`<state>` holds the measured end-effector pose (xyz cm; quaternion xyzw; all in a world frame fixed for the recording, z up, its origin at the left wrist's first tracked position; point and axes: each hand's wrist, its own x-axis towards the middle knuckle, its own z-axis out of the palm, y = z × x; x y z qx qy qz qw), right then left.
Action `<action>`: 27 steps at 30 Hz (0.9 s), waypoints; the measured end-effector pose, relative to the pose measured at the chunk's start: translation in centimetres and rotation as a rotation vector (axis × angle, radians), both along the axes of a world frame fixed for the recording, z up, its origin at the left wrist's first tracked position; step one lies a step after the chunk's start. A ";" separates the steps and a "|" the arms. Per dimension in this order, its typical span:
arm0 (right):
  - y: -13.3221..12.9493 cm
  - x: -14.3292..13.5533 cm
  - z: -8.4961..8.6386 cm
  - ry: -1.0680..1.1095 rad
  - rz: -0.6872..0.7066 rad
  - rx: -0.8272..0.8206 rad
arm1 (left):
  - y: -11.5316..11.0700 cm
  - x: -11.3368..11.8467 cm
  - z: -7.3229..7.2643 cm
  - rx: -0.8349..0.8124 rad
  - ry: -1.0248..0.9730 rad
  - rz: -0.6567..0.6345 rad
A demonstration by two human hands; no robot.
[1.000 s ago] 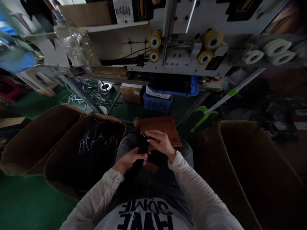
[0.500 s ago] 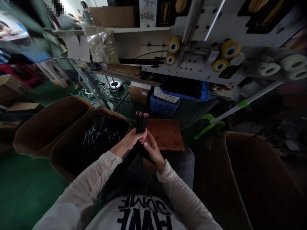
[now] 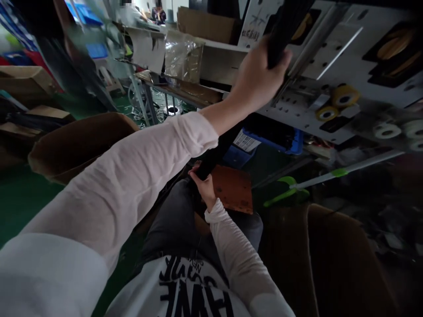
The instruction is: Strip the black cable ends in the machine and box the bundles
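My left hand (image 3: 261, 77) is raised high in front of me, its fingers closed round the upper part of a long bundle of black cables (image 3: 286, 26). The bundle slants down behind my left forearm to my right hand (image 3: 205, 186), low over my lap. The fingers of that hand are wrapped round its lower part. Just beyond my right hand lies a reddish-brown board (image 3: 234, 189). The cables look too dark to tell apart.
A cardboard box (image 3: 82, 136) stands at my left, and another large carton (image 3: 343, 264) at my right. Ahead is a machine panel with yellow rollers (image 3: 343, 96). A blue tray (image 3: 297, 143) sits beneath it, near a pole with a green forked end (image 3: 291, 187). Another person stands at far left.
My left hand has gone from beside my right hand over my lap up and to the right, drawing the black bundle out lengthwise. My right hand stays low on it. The view has shifted left.
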<state>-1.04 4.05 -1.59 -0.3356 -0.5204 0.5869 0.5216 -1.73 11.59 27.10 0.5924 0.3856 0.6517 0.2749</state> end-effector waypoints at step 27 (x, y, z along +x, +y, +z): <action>6.5 14.9 -7.8 -0.207 -0.390 -0.072 | -1.5 -0.6 -2.0 0.144 -0.323 -0.325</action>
